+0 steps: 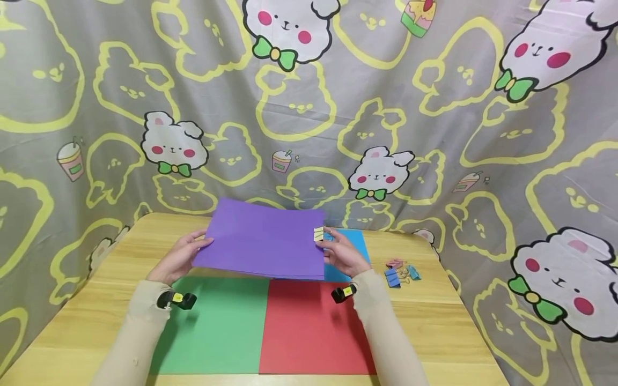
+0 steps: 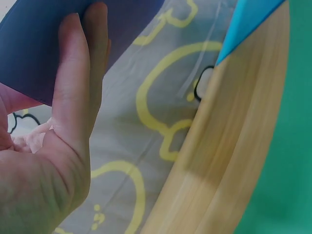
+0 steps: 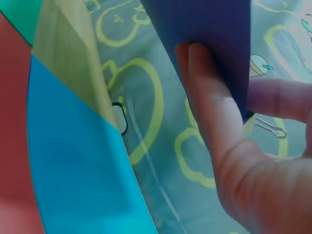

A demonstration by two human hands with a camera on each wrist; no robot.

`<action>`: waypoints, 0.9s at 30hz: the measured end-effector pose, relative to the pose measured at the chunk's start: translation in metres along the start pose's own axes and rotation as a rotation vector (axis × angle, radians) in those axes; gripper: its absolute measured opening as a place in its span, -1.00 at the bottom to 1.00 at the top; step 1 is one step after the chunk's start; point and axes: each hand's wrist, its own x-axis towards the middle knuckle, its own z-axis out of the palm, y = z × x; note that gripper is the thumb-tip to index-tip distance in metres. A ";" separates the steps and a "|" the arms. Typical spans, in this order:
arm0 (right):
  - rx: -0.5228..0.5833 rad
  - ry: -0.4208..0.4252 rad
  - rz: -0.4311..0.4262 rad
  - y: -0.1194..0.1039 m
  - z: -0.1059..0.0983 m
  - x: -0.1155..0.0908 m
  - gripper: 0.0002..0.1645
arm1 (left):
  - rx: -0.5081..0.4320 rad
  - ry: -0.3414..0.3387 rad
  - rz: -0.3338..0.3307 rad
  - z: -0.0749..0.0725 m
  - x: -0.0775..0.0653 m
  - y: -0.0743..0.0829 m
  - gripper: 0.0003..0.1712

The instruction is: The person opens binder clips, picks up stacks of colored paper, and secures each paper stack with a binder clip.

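A thin stack of purple paper [image 1: 263, 238] is held up above the table, tilted. My left hand [image 1: 181, 256] pinches its left edge, thumb on top and fingers underneath, as the left wrist view also shows. My right hand [image 1: 345, 254] grips the opposite edge beside a pale yellow binder clip [image 1: 318, 234] fixed there. In the right wrist view, a wire handle [image 3: 273, 129] of the clip sticks out near the thumb, and straight fingers [image 3: 209, 92] support the purple paper from below.
Green [image 1: 217, 327], red [image 1: 316, 327] and blue [image 1: 357, 246] sheets lie on the wooden table [image 1: 434, 327], the blue one partly covered from view. Several loose binder clips [image 1: 393, 277] lie to the right. A patterned curtain [image 1: 299, 145] hangs behind the table.
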 end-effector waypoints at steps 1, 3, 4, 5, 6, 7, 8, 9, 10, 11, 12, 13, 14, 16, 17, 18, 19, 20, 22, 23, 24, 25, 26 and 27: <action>-0.007 -0.001 0.005 -0.001 0.002 0.003 -0.13 | 0.005 0.003 -0.001 -0.003 0.000 0.001 -0.80; -0.015 0.002 0.018 -0.002 0.008 0.009 -0.13 | 0.008 0.008 -0.007 -0.010 0.000 0.003 -0.81; -0.019 0.000 0.025 -0.003 0.010 0.012 -0.14 | 0.008 0.012 -0.010 -0.013 -0.001 0.004 -0.81; -0.023 0.001 0.030 -0.003 0.013 0.015 -0.14 | 0.013 0.013 -0.015 -0.016 0.000 0.004 -0.81; -0.026 0.001 0.034 -0.003 0.016 0.018 -0.15 | 0.016 0.015 -0.019 -0.019 0.000 0.005 -0.81; -0.030 0.002 0.040 -0.003 0.018 0.021 -0.15 | 0.024 0.018 -0.021 -0.022 0.000 0.005 -0.80; -0.029 0.006 0.046 -0.003 0.021 0.024 -0.15 | 0.029 0.020 -0.023 -0.024 0.000 0.006 -0.79; -0.034 0.007 0.050 -0.002 0.023 0.027 -0.15 | 0.043 0.022 -0.024 -0.027 0.000 0.006 -0.78; -0.035 0.009 0.053 -0.002 0.026 0.030 -0.14 | 0.057 0.025 -0.026 -0.030 0.000 0.006 -0.77; -0.035 0.009 0.056 -0.001 0.028 0.034 -0.13 | 0.073 0.028 -0.026 -0.032 0.000 0.006 -0.74; -0.038 0.008 0.060 -0.001 0.030 0.036 -0.13 | 0.088 0.035 -0.027 -0.035 0.000 0.007 -0.72; -0.043 0.008 0.066 -0.001 0.032 0.039 -0.12 | 0.101 0.039 -0.027 -0.038 0.000 0.007 -0.67; -0.049 0.006 0.071 0.000 0.035 0.042 -0.11 | 0.115 0.046 -0.030 -0.040 0.001 0.007 -0.63; -0.055 0.001 0.081 0.001 0.040 0.048 -0.10 | 0.151 0.059 -0.035 -0.045 0.001 0.007 -0.51; -0.060 -0.001 0.085 0.001 0.043 0.051 -0.09 | 0.168 0.061 -0.038 -0.047 0.002 0.007 -0.43; -0.066 -0.001 0.089 0.001 0.045 0.053 -0.09 | 0.185 0.065 -0.040 -0.049 0.002 0.007 -0.37; -0.071 0.001 0.092 0.002 0.048 0.056 -0.09 | 0.202 0.066 -0.041 -0.052 0.003 0.007 -0.31; -0.077 0.003 0.093 0.002 0.051 0.058 -0.09 | 0.220 0.072 -0.044 -0.054 0.004 0.007 -0.27; -0.095 0.006 0.092 0.003 0.056 0.062 -0.08 | 0.241 0.073 -0.039 -0.059 0.005 0.006 -0.22; -0.106 0.007 0.096 0.005 0.058 0.065 -0.06 | 0.248 0.077 -0.037 -0.061 0.006 0.006 -0.21; -0.118 0.012 0.097 0.006 0.060 0.067 -0.06 | 0.253 0.080 -0.036 -0.063 0.007 0.005 -0.22; -0.130 0.015 0.099 0.008 0.063 0.069 -0.05 | 0.260 0.082 -0.036 -0.066 0.008 0.005 -0.22; -0.142 0.014 0.102 0.010 0.065 0.071 -0.04 | 0.265 0.086 -0.036 -0.068 0.008 0.005 -0.23; -0.153 0.011 0.106 0.012 0.067 0.074 -0.03 | 0.270 0.087 -0.038 -0.070 0.008 0.004 -0.24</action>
